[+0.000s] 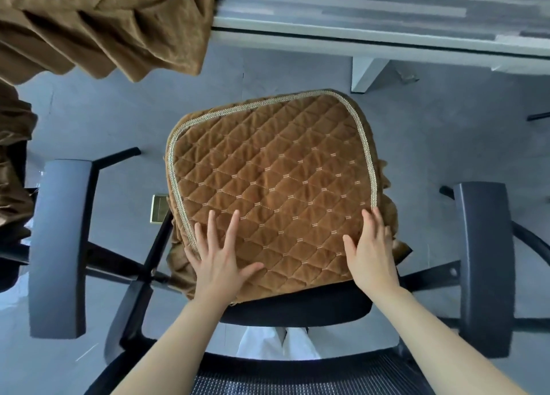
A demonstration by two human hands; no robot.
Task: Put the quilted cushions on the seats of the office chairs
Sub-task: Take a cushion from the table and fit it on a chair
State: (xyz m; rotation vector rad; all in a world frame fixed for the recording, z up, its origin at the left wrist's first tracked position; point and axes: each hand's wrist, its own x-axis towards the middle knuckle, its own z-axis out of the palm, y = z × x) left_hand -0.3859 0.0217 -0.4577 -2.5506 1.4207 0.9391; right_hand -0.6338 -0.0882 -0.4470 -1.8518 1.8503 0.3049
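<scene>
A brown quilted cushion point(268, 180) with a pale braided border lies flat on the black seat point(297, 308) of an office chair seen from above. A strip of bare seat shows along the cushion's near edge. My left hand point(220, 254) rests on the cushion's near left corner with fingers spread straight. My right hand point(369, 248) lies flat on the near right edge, fingers straight along the border. More brown cushions point(113, 22) hang bunched at the upper left.
Two grey armrests point(59, 246) point(482, 263) flank the seat, and the mesh backrest point(297, 376) is at the bottom. A white desk edge and leg point(366, 67) run across the top. Another brown-covered chair point(15, 171) stands at the left. The floor is grey.
</scene>
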